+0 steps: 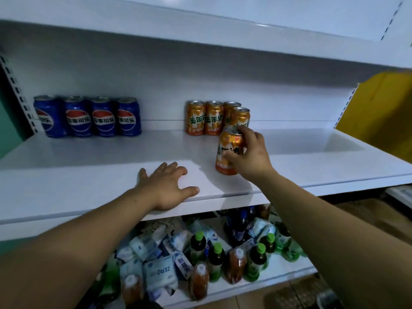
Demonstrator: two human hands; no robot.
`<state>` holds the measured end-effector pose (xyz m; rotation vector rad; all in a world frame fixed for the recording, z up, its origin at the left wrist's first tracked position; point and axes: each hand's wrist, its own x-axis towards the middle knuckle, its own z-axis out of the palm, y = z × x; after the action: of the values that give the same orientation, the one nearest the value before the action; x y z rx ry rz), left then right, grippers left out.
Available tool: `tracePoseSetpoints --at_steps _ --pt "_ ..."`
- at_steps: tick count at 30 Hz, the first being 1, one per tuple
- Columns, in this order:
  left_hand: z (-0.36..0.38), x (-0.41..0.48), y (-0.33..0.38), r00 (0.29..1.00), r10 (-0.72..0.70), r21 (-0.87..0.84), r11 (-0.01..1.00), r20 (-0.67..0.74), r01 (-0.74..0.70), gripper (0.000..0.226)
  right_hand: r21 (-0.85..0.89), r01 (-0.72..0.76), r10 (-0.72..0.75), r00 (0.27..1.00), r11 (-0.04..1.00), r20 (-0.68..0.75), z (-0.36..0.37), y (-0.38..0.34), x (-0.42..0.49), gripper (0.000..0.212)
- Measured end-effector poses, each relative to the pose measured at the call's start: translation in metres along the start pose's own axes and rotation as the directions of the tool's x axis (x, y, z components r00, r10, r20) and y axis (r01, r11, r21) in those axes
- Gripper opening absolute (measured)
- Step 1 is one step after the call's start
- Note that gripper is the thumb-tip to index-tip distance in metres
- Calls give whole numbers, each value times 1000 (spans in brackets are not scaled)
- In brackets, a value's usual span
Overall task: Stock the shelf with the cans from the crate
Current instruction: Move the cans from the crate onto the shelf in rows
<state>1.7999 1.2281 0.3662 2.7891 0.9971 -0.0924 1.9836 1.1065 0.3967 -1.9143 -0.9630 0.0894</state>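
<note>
My right hand [247,152] grips an orange can [227,150] standing upright on the white shelf [111,161], just in front of a group of several orange cans [214,118] at the back middle. Several blue cans [89,117] stand in a row at the back left. My left hand [167,186] lies flat on the shelf's front edge, fingers spread, holding nothing. The crate is out of view.
A yellow bin [383,112] sits at the right end of the shelf. The shelf below holds green-capped bottles [216,253], dark bottles [238,224] and white packets [160,270]. Another white shelf [200,34] hangs overhead.
</note>
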Motion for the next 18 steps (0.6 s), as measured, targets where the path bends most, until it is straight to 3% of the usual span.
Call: tracePoseSetpoints --at_steps 8,13,18 --pt "8 7 -2 999 -6 51 999 48 3 78 -298 79 -87 996 951 -12 1 17 64 68" --pt "8 8 -1 999 -10 45 999 50 7 76 -577 143 -161 987 804 20 2 28 96 85" --pt "8 6 -2 999 -12 37 999 42 11 76 -645 144 -153 987 751 43 7 31 118 83"
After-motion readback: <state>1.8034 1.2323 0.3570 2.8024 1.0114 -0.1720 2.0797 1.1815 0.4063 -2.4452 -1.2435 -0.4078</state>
